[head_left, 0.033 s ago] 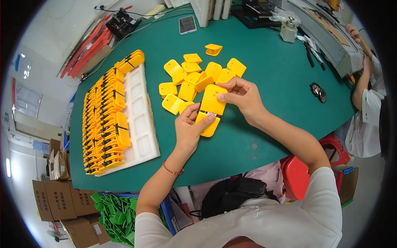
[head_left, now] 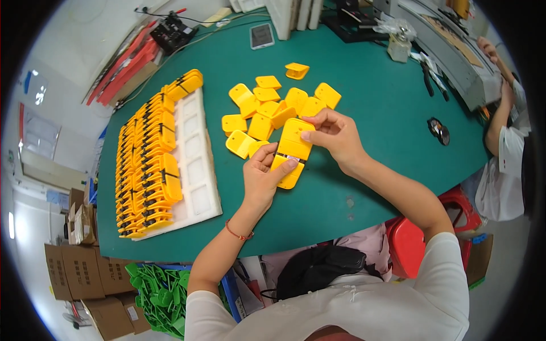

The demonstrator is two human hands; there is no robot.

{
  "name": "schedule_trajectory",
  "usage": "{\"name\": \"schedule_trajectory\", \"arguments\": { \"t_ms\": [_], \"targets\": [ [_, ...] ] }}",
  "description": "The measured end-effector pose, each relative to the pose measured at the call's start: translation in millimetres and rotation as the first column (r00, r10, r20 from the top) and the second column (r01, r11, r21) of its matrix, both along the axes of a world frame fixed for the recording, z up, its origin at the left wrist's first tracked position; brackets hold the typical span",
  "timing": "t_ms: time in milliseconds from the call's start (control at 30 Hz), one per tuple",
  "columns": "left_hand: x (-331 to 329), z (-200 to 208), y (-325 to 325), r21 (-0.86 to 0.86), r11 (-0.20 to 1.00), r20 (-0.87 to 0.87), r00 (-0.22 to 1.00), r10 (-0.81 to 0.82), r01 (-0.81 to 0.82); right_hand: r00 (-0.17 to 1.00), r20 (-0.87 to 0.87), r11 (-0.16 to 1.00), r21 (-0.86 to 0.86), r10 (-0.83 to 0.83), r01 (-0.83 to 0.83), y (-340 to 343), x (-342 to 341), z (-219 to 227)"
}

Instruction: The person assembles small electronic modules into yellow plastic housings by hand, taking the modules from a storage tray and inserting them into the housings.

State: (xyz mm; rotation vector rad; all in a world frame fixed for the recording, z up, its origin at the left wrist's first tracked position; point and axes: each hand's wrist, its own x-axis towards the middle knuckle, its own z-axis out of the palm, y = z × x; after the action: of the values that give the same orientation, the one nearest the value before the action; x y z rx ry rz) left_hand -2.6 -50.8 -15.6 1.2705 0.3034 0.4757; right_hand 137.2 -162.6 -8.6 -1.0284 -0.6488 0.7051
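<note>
Both my hands hold one flat yellow plastic piece (head_left: 294, 149) with rounded ends and a dark band across its middle. My left hand (head_left: 263, 177) grips its lower left side, the thumb lying on the face just below the band. The thumb and index finger of my right hand (head_left: 340, 139) pinch its upper right edge. Just beyond lie several loose yellow folded plastic pieces (head_left: 260, 126), some overlapping. To the left, a white foam tray (head_left: 203, 199) carries rows of yellow pieces with black middles (head_left: 145, 170), standing packed together.
The green table (head_left: 364, 91) bears a phone (head_left: 261, 36), a glass bottle (head_left: 398, 48), pliers (head_left: 426, 78) and a small round black object (head_left: 438, 131). A blue-edged bin of green plastic parts (head_left: 159, 295) stands below. Another person's arm (head_left: 500, 111) is at the right beside a grey machine (head_left: 449, 48).
The whole view has shifted very slightly. My hands keep the same hold on the yellow piece.
</note>
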Motion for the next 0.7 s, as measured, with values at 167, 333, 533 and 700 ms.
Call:
{"name": "schedule_trajectory", "arguments": {
  "t_ms": [167, 333, 533, 700],
  "targets": [
    [11, 20, 16, 0.184, 0.98, -0.121, 0.991, -0.053, 0.074, 0.975, 0.219, 0.998, -0.049, -0.038, 0.049, -11, 3, 6],
    [37, 80, 123, 0.906, 0.424, -0.15, 0.93, 0.335, -0.006, 0.561, 0.804, 0.939, -0.008, -0.198, 0.343, -55, 14, 58],
    [40, 83, 264, 0.908, -0.336, 0.083, 0.679, 0.73, 0.251, 0.339, 0.931, 0.82, -0.087, -0.134, 0.565, -113, 36, 70],
    [66, 58, 289, 0.888, -0.416, 0.153, 0.724, 0.672, 0.198, 0.377, 0.911, 0.659, -0.181, -0.168, 0.73, -168, 57, 58]
  ]
}}
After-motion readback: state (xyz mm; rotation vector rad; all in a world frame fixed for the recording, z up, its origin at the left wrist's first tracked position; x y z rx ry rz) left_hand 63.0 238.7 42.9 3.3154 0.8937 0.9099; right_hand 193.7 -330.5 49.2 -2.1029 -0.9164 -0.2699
